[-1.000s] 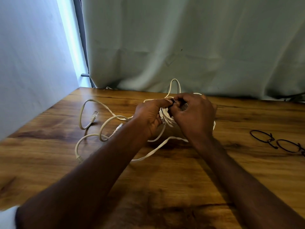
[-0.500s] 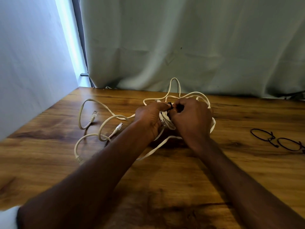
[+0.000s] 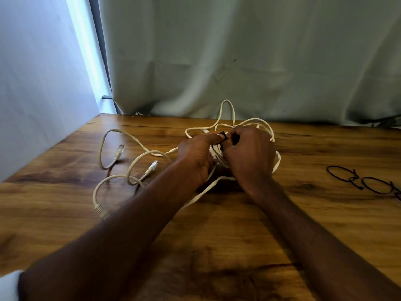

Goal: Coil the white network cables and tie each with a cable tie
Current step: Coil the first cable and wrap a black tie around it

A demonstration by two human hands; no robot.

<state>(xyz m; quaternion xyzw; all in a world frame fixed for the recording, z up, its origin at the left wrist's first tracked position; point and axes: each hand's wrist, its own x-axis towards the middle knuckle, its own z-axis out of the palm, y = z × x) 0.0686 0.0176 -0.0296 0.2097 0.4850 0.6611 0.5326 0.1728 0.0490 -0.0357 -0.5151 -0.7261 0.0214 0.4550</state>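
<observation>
Tie half-closed on the bundle, loose cable waiting to snag

Left of the hands, uncoiled white cable (image 3: 121, 170) sprawls in loops with three plugs showing; if the bundle is lifted or tugged, those loops could drag or catch and pull turns out. The left hand (image 3: 196, 157) curls round the coiled cable (image 3: 217, 155), thumb and forefinger pinching at the black cable tie (image 3: 223, 135) on top of the coil. The right hand (image 3: 249, 153), touching it, grips the same bundle with fingers curled tight at the tie; how far the tie is threaded I cannot tell. Slack fingers here would likely let the coil spring open. Well right of the hands lie two spare ties (image 3: 364, 179) on the wooden table (image 3: 238, 224).
</observation>
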